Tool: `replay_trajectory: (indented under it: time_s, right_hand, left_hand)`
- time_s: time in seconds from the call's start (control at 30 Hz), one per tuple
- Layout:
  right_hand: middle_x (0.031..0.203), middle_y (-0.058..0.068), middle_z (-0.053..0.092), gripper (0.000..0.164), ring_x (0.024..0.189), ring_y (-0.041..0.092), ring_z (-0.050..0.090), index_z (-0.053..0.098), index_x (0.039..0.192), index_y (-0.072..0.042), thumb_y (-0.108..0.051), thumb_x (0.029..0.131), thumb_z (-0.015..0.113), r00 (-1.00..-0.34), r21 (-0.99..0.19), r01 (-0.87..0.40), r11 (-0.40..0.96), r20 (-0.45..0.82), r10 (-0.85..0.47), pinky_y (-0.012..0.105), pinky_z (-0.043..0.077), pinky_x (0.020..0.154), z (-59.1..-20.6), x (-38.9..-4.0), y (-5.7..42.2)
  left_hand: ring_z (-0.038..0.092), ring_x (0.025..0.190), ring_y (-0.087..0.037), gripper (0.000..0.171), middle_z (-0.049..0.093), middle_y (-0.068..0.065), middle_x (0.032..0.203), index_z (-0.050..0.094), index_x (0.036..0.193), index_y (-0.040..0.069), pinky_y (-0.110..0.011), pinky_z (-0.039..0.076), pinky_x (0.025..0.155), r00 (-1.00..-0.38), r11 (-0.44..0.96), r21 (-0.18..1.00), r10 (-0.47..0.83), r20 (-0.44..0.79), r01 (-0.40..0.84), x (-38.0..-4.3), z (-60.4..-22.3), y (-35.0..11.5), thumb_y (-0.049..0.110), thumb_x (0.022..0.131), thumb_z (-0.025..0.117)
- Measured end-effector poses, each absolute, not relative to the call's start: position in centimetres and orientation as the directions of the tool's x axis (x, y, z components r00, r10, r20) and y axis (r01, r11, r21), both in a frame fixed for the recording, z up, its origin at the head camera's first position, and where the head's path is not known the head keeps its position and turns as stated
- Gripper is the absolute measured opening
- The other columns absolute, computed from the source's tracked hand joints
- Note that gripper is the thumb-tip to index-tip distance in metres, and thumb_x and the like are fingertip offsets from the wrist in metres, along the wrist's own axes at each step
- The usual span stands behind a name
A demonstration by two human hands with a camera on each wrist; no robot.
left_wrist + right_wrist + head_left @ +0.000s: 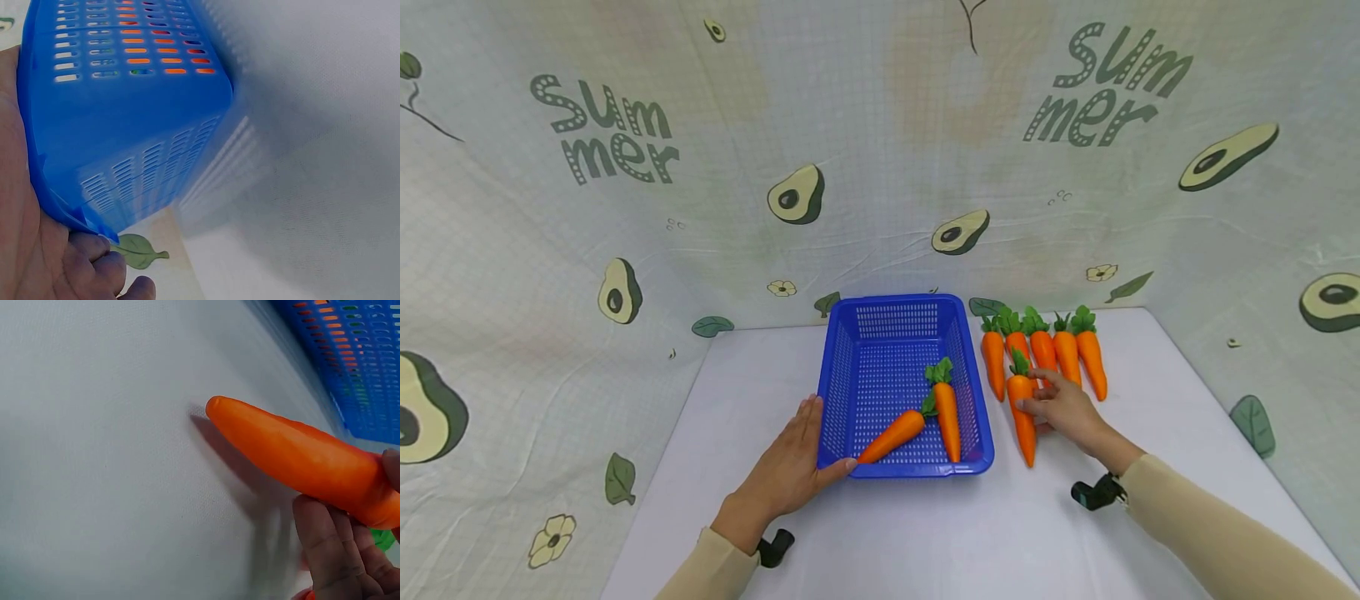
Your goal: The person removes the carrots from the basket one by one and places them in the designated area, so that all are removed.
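An orange carrot (1021,408) with a green leafy top is pinched between the thumb and fingers of my right hand (1063,410), just right of the basket. In the right wrist view, the carrot (300,450) points its tip away from the hand, with its shadow on the table. My left hand (786,458) rests against the near left corner of the blue plastic basket (830,375), fingers along its side and thumb at the front rim. Two carrots lie inside: one upright in view (947,421), the other slanted (895,437).
Several more carrots (1092,367) lie in a row behind my right hand, leaves toward the back. The white table (910,533) meets a printed cloth backdrop (865,125) behind it and at both sides.
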State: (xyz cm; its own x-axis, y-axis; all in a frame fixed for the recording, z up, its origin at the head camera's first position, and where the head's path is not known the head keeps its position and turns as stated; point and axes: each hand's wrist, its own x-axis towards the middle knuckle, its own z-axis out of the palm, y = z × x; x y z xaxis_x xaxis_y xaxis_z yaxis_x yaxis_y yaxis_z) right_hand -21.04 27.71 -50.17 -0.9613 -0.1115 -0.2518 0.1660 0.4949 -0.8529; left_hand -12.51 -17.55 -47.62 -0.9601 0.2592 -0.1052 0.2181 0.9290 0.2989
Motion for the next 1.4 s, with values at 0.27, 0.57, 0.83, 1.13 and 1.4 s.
replay_trajectory:
  time_s: [0.27, 0.57, 0.83, 1.13, 1.4]
  right_hand:
    - [0.117, 0.028, 0.061, 0.074, 0.081, 0.021, 0.071, 0.038, 0.155, 0.004, -0.024, 0.098, 0.076, -0.966, -0.813, 0.163, 0.56, -0.247, -0.077, 0.04, 0.067, 0.071, -50.7, -21.1, 27.5]
    - [0.114, 0.024, 0.064, 0.071, 0.083, 0.024, 0.068, 0.04, 0.154, 0.003, -0.025, 0.099, 0.075, -0.956, -0.789, 0.195, 0.583, -0.287, -0.068, 0.038, 0.067, 0.07, -50.9, -21.1, 27.4]
    - [0.107, 0.022, 0.065, 0.069, 0.076, 0.022, 0.067, 0.043, 0.151, 0.005, -0.026, 0.098, 0.076, -0.955, -0.772, 0.193, 0.606, -0.29, -0.065, 0.036, 0.066, 0.067, -51.3, -21.1, 27.1]
    - [0.103, 0.023, 0.064, 0.066, 0.069, 0.02, 0.067, 0.047, 0.147, 0.006, -0.025, 0.098, 0.077, -0.963, -0.738, 0.161, 0.655, -0.263, -0.06, 0.035, 0.065, 0.063, -51.4, -20.9, 26.8]
    - [0.103, 0.021, 0.064, 0.066, 0.072, 0.02, 0.066, 0.047, 0.148, 0.006, -0.026, 0.099, 0.076, -0.963, -0.725, 0.164, 0.669, -0.265, -0.052, 0.034, 0.065, 0.064, -51.4, -20.7, 26.8]
  left_hand:
    - [0.013, 0.164, -0.036, 0.119, 0.008, -0.017, 0.178, 0.001, 0.169, 0.003, -0.054, 0.025, 0.129, -0.96, 0.93, 0.3, 0.256, -0.112, 0.213, -12.6, -47.7, -17.6, 0.08, 0.093, 0.052]
    - [0.013, 0.164, -0.035, 0.119, 0.007, -0.017, 0.178, 0.001, 0.169, 0.003, -0.053, 0.025, 0.129, -0.961, 0.931, 0.298, 0.254, -0.113, 0.211, -12.6, -47.8, -17.6, 0.08, 0.094, 0.052]
    - [0.013, 0.164, -0.035, 0.119, 0.007, -0.016, 0.178, 0.002, 0.169, 0.004, -0.054, 0.025, 0.129, -0.961, 0.93, 0.302, 0.251, -0.114, 0.207, -12.6, -47.8, -17.5, 0.08, 0.093, 0.052]
    - [0.013, 0.164, -0.035, 0.12, 0.007, -0.016, 0.178, 0.0, 0.169, 0.004, -0.054, 0.025, 0.129, -0.962, 0.928, 0.311, 0.249, -0.113, 0.204, -12.5, -47.7, -17.5, 0.08, 0.093, 0.053]
    - [0.013, 0.164, -0.035, 0.12, 0.007, -0.016, 0.178, -0.001, 0.169, 0.005, -0.054, 0.025, 0.129, -0.963, 0.929, 0.311, 0.246, -0.113, 0.201, -12.5, -47.8, -17.6, 0.08, 0.093, 0.053]
